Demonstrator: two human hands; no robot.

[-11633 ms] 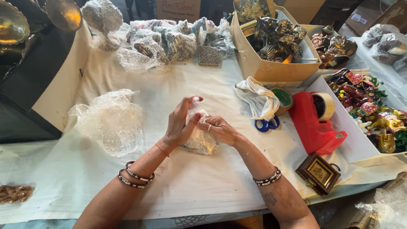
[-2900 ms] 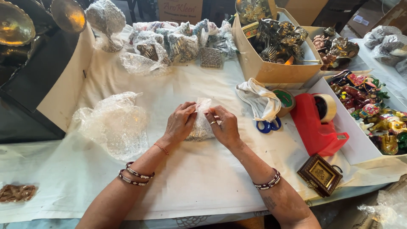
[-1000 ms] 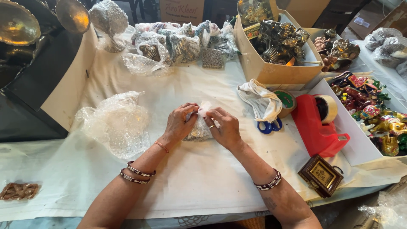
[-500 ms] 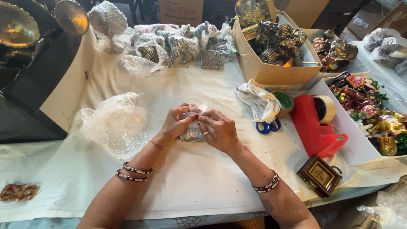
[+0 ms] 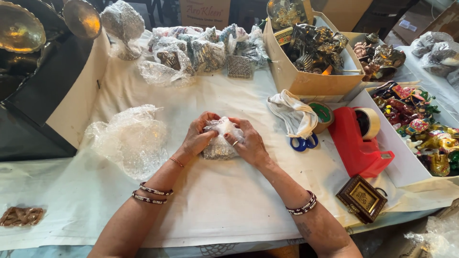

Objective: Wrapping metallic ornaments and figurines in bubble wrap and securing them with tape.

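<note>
My left hand [image 5: 197,136] and my right hand [image 5: 248,143] clasp a small object wrapped in bubble wrap [image 5: 219,141] between them, at the middle of the white paper-covered table [image 5: 215,205]. The fingers of both hands fold over its top. Silvery metal shows through the wrap at its lower edge. Bangles sit on both wrists.
A loose sheet of bubble wrap [image 5: 131,138] lies left of my hands. To the right are a white cloth [image 5: 294,112], blue scissors [image 5: 303,142], a red tape dispenser [image 5: 356,141] and a small framed box [image 5: 362,198]. Wrapped items [image 5: 201,50] and a cardboard box of metal figures [image 5: 311,57] stand behind.
My hands have shifted a little on the bundle, the fingers now folding the wrap over its top. The bundle stays in the same spot on the table.
</note>
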